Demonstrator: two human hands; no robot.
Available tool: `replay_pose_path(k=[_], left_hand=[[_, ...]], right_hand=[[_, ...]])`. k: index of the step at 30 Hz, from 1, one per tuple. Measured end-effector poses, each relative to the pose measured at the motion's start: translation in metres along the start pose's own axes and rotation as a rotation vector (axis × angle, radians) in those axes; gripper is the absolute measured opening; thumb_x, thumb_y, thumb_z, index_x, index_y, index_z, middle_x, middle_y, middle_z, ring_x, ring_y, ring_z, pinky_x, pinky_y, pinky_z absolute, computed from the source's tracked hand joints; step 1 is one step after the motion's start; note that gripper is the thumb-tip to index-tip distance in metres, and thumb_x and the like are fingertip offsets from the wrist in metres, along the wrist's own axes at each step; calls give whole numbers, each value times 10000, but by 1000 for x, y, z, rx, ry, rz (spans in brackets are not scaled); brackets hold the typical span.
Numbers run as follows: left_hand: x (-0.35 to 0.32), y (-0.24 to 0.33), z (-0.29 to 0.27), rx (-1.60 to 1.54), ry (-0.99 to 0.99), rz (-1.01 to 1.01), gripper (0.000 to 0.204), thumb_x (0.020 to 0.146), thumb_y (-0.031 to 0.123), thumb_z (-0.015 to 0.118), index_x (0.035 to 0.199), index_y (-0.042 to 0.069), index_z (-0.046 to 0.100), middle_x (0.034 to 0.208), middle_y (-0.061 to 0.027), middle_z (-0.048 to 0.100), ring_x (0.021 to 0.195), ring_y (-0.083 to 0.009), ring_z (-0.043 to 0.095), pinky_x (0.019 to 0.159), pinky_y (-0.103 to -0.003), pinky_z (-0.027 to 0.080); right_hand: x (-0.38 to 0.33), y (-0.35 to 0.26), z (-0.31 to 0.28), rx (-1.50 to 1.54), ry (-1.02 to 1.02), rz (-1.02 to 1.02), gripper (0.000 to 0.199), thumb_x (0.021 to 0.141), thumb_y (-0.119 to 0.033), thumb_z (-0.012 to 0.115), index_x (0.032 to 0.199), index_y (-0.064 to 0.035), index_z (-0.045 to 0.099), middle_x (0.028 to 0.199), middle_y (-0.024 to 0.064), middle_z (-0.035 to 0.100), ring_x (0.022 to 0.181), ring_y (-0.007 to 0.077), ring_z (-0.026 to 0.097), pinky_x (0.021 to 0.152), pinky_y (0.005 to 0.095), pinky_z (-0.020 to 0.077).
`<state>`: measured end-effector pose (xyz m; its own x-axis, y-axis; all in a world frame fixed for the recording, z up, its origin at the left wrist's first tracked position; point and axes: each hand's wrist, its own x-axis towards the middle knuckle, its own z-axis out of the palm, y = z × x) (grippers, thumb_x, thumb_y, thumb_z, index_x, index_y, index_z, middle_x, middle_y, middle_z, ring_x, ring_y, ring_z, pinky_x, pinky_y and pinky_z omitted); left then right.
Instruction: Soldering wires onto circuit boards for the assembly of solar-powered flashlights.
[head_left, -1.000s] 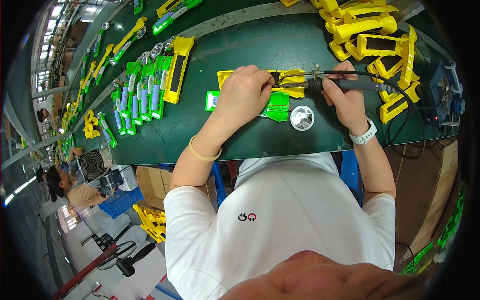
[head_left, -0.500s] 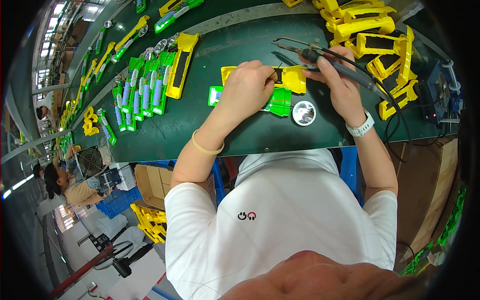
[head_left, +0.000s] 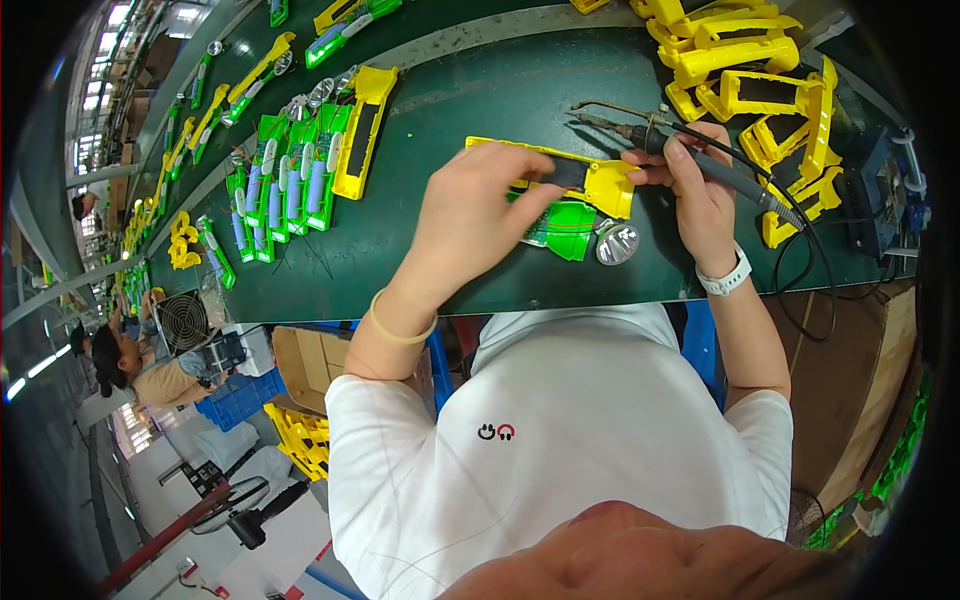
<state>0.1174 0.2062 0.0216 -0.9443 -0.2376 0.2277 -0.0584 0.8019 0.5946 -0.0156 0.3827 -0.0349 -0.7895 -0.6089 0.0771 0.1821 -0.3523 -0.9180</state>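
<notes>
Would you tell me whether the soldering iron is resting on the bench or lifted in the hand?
Lifted: the right hand grips the soldering iron above the green bench, tip pointing left.

Head-worn fisheye looks steeply down (close range) onto the green workbench (head_left: 480,110).

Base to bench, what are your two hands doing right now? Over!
Left hand pressed on yellow casing. Right hand grips soldering iron, tip lifted off the casing. Green part and shiny reflector lie just beside the work.
</notes>
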Motion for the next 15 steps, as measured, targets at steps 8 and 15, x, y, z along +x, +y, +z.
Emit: replay_pose_path(k=[8, 15], left_hand=[[-26, -8, -6, -1403, 126, -552, 191, 796, -59, 601, 971, -11, 543, 939, -144, 638, 707, -166, 641, 558, -229, 513], [-14, -51, -10, -659, 129, -414, 93, 780, 0, 637, 872, 7, 628, 782, -83, 643, 665, -143, 596, 593, -260, 486]], right_hand=[[-6, -8, 2, -128, 43, -28, 259, 860, -86, 581, 1029, -45, 389, 837, 55, 514, 625, 96, 537, 507, 194, 393], [-7, -2, 41, -115, 39, 7, 288, 816, -22, 622, 993, -43, 396, 803, 35, 501, 604, 70, 518, 497, 187, 421]])
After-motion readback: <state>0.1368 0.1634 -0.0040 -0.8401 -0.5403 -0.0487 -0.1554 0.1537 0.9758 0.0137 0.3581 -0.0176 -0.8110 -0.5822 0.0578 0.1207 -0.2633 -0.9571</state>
